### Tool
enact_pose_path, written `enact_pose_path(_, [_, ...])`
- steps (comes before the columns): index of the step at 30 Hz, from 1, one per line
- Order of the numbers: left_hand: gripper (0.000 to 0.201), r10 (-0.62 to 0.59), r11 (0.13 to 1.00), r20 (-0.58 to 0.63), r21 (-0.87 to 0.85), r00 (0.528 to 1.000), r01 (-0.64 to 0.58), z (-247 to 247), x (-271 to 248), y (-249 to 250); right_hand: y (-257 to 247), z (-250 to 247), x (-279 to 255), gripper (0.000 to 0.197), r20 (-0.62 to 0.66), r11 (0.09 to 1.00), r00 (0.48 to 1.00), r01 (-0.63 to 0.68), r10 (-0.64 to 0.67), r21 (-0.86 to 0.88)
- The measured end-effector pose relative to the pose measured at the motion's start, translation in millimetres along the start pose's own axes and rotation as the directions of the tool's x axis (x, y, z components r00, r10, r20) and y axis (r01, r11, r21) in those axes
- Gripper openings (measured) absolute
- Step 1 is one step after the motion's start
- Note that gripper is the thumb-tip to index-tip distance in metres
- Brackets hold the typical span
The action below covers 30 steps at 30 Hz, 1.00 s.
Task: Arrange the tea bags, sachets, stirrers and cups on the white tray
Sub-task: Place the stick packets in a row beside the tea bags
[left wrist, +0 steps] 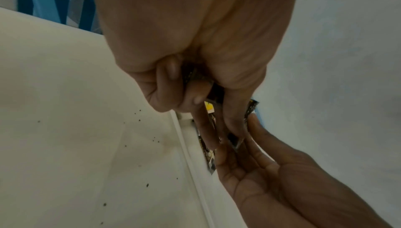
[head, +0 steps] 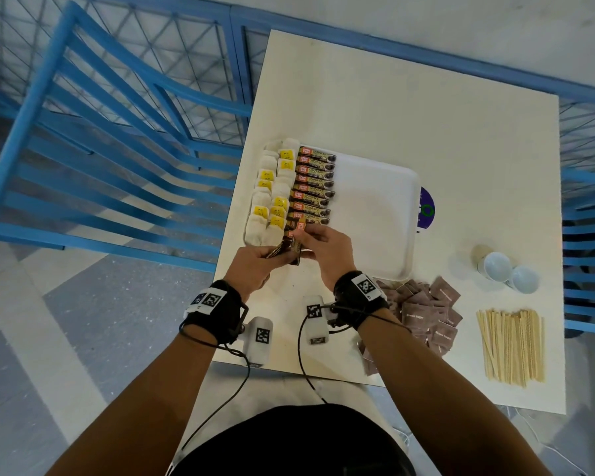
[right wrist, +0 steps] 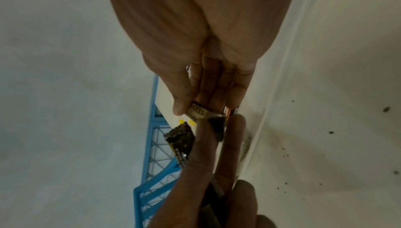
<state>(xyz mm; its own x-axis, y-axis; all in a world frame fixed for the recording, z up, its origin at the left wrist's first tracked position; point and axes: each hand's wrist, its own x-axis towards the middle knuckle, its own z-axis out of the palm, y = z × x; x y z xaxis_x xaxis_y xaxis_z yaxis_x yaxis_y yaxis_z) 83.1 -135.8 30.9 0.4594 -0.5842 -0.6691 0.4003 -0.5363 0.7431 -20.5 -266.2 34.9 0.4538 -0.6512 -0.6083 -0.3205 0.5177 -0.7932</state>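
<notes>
The white tray holds tea bags with yellow tags along its left side. Beside them lies a column of brown coffee sachets. At the tray's near left corner my left hand grips a small bunch of coffee sachets, seen fanned out in the right wrist view. My right hand pinches one sachet between thumb and fingers at the near end of the column, its other end among the left hand's fingers. How many sachets the bunch holds is hidden.
Brown sugar sachets lie heaped near the front edge, right of my right wrist. Wooden stirrers lie further right, and paper cups lie on their sides behind them. A purple disc pokes from under the tray. A blue chair stands left.
</notes>
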Motion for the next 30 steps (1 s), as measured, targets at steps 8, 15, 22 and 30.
enact_pose_path(8, [0.012, -0.004, 0.998, -0.145, -0.06, 0.989, -0.005, -4, 2, 3, 10, -7, -11, 0.021, 0.25, 0.796, 0.949, 0.3, -0.192, -0.526])
enact_pose_path(15, [0.015, 0.013, 1.0, -0.202, 0.014, 0.979, -0.01, -9, 4, -4, 16, -11, -3, 0.019, 0.371, 0.457, 0.861, 0.502, -0.349, -0.735])
enact_pose_path(22, [0.033, -0.071, 0.996, -0.26, -0.068, 0.963, 0.055, -25, 11, -15, 27, -23, 11, 0.023, 0.302, 0.151, 0.849, 0.399, -0.433, -0.905])
enact_pose_path(30, [0.027, -0.102, 0.991, -0.224, -0.112, 0.969, 0.078, -35, 13, -19, 38, -15, 17, 0.017, 0.32, 0.08, 0.82, 0.402, -0.474, -0.912])
